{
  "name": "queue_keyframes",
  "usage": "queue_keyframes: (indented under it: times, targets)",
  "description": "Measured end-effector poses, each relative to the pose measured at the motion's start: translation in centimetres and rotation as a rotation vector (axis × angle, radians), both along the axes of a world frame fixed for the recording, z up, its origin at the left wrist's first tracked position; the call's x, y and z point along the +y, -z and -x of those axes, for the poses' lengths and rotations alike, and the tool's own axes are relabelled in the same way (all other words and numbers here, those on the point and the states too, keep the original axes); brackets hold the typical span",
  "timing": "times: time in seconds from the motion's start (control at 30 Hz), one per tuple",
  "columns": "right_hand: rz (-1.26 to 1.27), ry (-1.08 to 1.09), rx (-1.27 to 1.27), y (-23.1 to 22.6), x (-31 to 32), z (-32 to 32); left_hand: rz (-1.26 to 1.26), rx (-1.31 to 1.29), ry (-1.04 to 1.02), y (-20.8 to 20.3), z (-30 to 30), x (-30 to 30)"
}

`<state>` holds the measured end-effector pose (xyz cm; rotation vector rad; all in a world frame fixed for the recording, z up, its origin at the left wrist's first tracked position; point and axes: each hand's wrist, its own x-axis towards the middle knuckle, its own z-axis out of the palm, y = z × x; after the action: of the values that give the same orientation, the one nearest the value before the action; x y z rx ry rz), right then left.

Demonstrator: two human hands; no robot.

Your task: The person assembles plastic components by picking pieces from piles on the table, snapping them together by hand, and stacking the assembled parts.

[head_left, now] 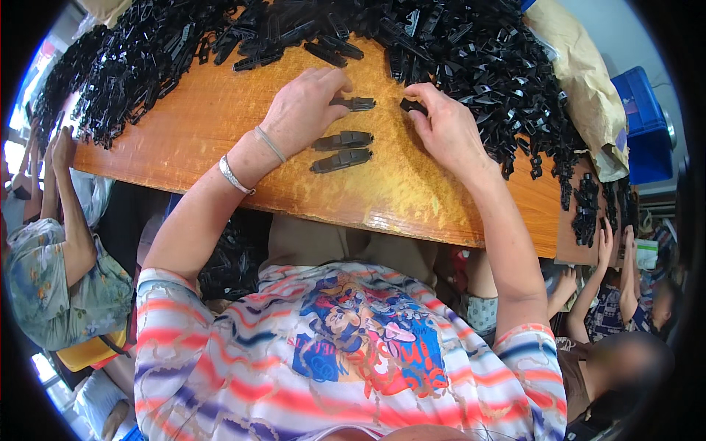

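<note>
My left hand [312,103] is closed on one end of a long black plastic part [360,104], which lies flat on the worn wooden table [294,192]. Between the thumb and fingertips of my right hand [446,121] is a small black plastic piece [413,106], held a short way to the right of the long part's free end. Nearer to me, two more long black parts lie side by side: one [343,140] just below my left hand, the other [340,161] closer to the table's edge. What the small piece is exactly cannot be made out.
Heaped along the far left is a pile of long black parts [158,62]; small black pieces [507,95] form another at the right. A brown paper sack [581,81] and blue crate [647,125] stand beyond. Co-workers' arms [73,198] show at the left, others at the right.
</note>
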<state>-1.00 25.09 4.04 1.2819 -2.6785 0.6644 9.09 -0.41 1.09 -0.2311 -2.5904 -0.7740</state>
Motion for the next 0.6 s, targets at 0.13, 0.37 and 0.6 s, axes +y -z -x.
queue_keyframes:
  times: [0.13,0.37,0.6]
  targets:
    - [-0.155,-0.006,0.046,0.8,-0.5,-0.7,0.029,0.004,-0.073,1.0,-0.3,-1.3]
    - [-0.098,-0.051,0.042,0.5,-3.1,-0.7,0.027,0.036,-0.087,1.7,-0.5,-1.8]
    - [0.212,-0.12,-0.014,3.2,-5.5,0.5,0.011,0.022,-0.07,1.8,-0.2,-1.9]
